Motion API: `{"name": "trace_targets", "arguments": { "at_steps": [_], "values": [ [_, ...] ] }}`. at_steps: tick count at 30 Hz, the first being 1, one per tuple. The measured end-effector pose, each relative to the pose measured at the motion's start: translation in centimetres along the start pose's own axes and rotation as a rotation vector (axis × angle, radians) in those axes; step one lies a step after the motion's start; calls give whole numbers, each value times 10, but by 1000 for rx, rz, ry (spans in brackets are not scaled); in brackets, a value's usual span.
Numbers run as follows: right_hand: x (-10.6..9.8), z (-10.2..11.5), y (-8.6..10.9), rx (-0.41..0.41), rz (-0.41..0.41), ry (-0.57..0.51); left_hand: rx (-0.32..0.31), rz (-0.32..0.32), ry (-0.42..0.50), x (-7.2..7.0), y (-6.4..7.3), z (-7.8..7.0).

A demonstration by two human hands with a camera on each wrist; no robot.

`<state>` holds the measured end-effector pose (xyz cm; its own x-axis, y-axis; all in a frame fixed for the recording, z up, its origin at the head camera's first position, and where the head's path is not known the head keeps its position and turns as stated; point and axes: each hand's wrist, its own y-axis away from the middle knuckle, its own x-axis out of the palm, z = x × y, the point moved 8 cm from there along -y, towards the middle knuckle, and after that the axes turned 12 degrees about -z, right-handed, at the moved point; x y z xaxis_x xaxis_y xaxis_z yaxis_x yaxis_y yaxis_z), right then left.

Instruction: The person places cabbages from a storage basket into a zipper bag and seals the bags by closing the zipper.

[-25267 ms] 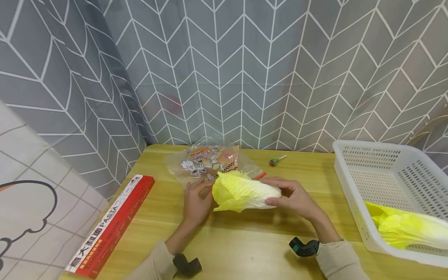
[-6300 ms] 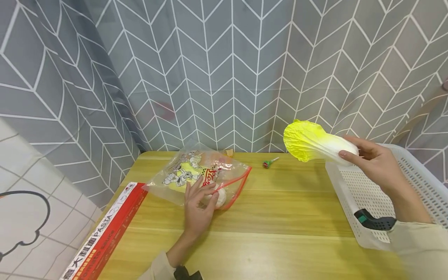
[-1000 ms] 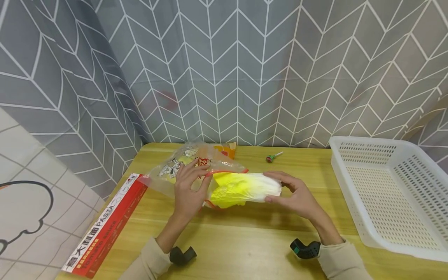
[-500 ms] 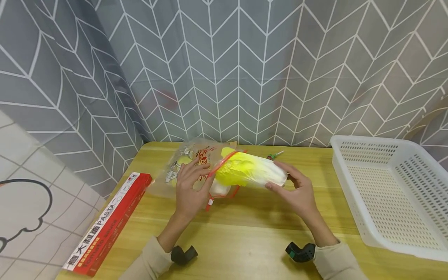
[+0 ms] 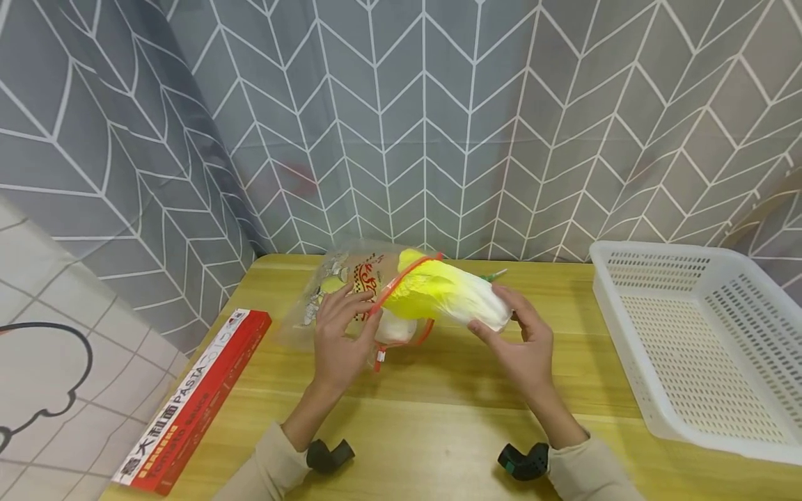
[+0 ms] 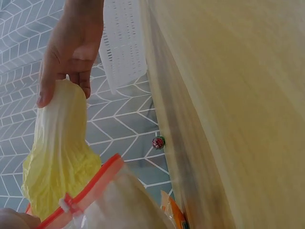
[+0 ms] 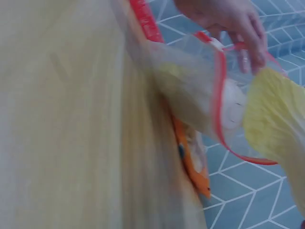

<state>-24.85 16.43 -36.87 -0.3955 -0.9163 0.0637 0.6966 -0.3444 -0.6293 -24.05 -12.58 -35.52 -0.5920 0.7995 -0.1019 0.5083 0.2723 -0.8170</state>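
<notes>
My right hand (image 5: 523, 348) grips a napa cabbage (image 5: 466, 292) by its white base, thumb in front and fingers behind. The cabbage tilts, and its yellow leafy end is inside the mouth of a clear printed zip bag (image 5: 332, 285). With my left hand (image 5: 338, 344) I pinch the bag's red zip edge (image 6: 97, 183) and hold the mouth apart. Lower in the bag lies another cabbage, its white end (image 5: 395, 325) near the opening. In the right wrist view the leaf tips (image 7: 269, 109) are at the red rim; the right hand is almost wholly out of that view.
A white perforated basket (image 5: 601, 334) stands at the right of the wooden table (image 5: 426, 431). A red pasta box (image 5: 200, 396) lies at the left. Behind the cabbage is a lollipop (image 6: 158, 142). An orange packet (image 7: 195, 169) lies beside the bag, near the curtain.
The cabbage earlier held over the basket has come left to the bag. Over the last second its leafy end rose and entered the mouth, while my left hand lifted the zip edge.
</notes>
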Motion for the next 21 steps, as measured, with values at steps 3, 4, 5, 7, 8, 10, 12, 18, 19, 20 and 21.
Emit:
{"name": "trace_targets", "arguments": {
  "at_steps": [3,4,5,7,8,10,12,18,19,20,21],
  "values": [
    [1,2,3,-62,-11,-3,-4,-1,-5,0,0,1],
    [2,2,3,-79,-8,-1,-6,-2,-5,0,0,1],
    [3,2,4,-93,2,0,-10,-2,-5,-1,0,1],
    [5,2,5,-124,34,14,-12,-6,-6,-1,0,2],
    [6,1,6,-140,55,23,-13,-7,-5,-1,0,2],
    [8,-1,7,-171,100,47,-18,-9,-5,-1,0,3],
    [10,-4,9,-187,136,77,-26,-2,-7,0,1,4],
    [12,-24,15,-54,123,96,-48,35,-7,3,5,6],
    [12,-28,17,9,109,87,-51,41,-5,4,6,6],
    [13,-33,19,78,96,82,-56,48,-2,5,6,5],
    [13,-38,21,148,85,74,-60,55,0,6,7,5]
  ]
}}
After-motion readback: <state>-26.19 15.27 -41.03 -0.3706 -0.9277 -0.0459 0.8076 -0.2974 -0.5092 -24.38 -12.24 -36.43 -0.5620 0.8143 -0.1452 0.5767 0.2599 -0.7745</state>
